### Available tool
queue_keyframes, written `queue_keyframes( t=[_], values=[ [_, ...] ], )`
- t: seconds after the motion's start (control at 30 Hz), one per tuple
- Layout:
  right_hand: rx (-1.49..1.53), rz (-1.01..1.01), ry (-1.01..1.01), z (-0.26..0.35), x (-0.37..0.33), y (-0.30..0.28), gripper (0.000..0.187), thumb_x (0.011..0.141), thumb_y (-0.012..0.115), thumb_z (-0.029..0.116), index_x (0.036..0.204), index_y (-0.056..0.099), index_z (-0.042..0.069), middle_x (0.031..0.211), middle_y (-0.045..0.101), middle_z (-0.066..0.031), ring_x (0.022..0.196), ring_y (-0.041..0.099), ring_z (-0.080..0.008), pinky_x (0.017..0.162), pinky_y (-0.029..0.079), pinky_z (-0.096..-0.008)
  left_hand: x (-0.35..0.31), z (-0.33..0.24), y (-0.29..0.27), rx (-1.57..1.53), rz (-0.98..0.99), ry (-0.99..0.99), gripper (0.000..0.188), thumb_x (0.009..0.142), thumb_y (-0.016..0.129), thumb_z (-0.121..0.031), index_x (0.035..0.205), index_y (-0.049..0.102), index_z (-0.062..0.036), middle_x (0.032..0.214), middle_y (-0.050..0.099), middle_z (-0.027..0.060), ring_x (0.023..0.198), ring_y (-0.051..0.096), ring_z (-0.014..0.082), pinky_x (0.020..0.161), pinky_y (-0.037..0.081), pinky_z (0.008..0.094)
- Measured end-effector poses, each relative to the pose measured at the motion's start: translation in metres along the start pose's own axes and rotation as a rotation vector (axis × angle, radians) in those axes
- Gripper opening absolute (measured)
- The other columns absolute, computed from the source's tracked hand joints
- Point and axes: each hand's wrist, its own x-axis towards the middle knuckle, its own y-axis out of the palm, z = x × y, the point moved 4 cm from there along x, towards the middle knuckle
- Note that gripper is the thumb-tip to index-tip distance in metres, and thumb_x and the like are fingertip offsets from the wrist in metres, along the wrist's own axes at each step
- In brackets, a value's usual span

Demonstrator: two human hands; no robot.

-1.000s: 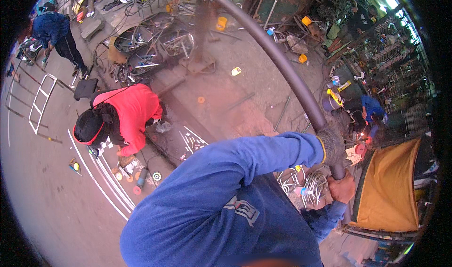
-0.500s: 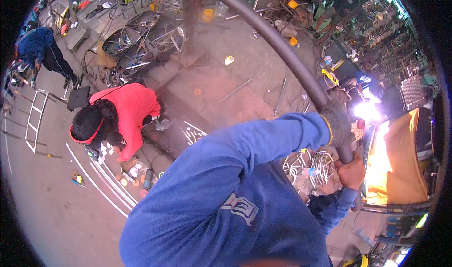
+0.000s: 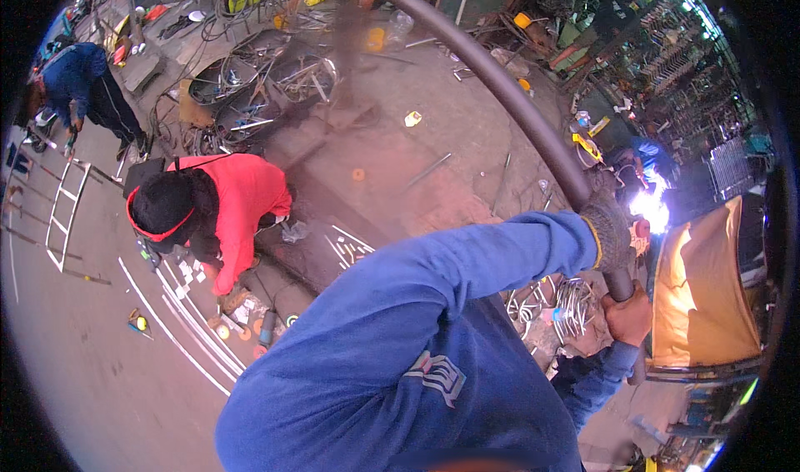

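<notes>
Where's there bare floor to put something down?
On the left: grey floor below the white ladderlike frame, outside the long white strips. Middle: dusty patch between the long dark pole and small yellowish scrap. Crowded: around the silvery coils and the tangled metal heap.

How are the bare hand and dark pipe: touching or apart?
Touching: the head view shows the bare hand wrapped around the dark pipe below the gloved hand.

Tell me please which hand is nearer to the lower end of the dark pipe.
Right: the bare right hand grips the dark pipe near its lower end; the gloved left hand holds it farther up.
</notes>
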Motion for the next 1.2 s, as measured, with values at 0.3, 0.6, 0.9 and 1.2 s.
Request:
queue_keyframes(
  t=[0.3,0.6,0.9,1.2],
  values=[
    [-0.023,0.061,-0.010,0.005,0.010,-0.006,0.061,0.058,0.077,0.026,0.112,0.067,0.000,0.091,0.070,-0.0262,0.089,0.068,-0.0432,0.079,0.055,-0.0484,0.006,0.005,0.014,-0.003,0.331,0.003,0.038,0.086,0.054,-0.047,0.083,0.077,-0.0171,0.074,0.071,0.0089,0.072,0.067,0.0291,0.067,0.044,0.0544],
    [-0.004,0.007,-0.013,0.010,0.012,-0.001,0.058,0.059,0.077,0.027,0.109,0.066,-0.001,0.089,0.069,-0.0283,0.087,0.067,-0.0458,0.076,0.055,-0.0506,0.008,0.004,0.040,0.007,-0.046,0.009,0.027,0.082,0.061,-0.040,0.093,0.076,-0.0209,0.084,0.072,0.0066,0.082,0.068,0.0272,0.064,0.045,0.0525],
    [-0.014,0.104,0.043,0.010,0.001,-0.010,0.065,0.059,0.078,0.027,0.115,0.065,-0.001,0.091,0.069,-0.0285,0.089,0.067,-0.0458,0.080,0.054,-0.0502,-0.001,-0.001,0.002,0.096,0.365,0.043,0.031,0.087,0.054,-0.043,0.085,0.073,-0.0190,0.077,0.069,0.0089,0.077,0.066,0.0266,0.064,0.046,0.0479],
    [0.016,0.069,0.015,0.014,-0.020,-0.018,0.068,0.058,0.078,0.026,0.116,0.065,-0.005,0.092,0.069,-0.0299,0.089,0.068,-0.0450,0.080,0.054,-0.0499,-0.019,-0.005,-0.030,0.002,0.158,-0.003,0.040,0.085,0.056,-0.047,0.071,0.075,-0.0160,0.063,0.068,0.0088,0.063,0.065,0.0290,0.059,0.036,0.0531]
  ],
)
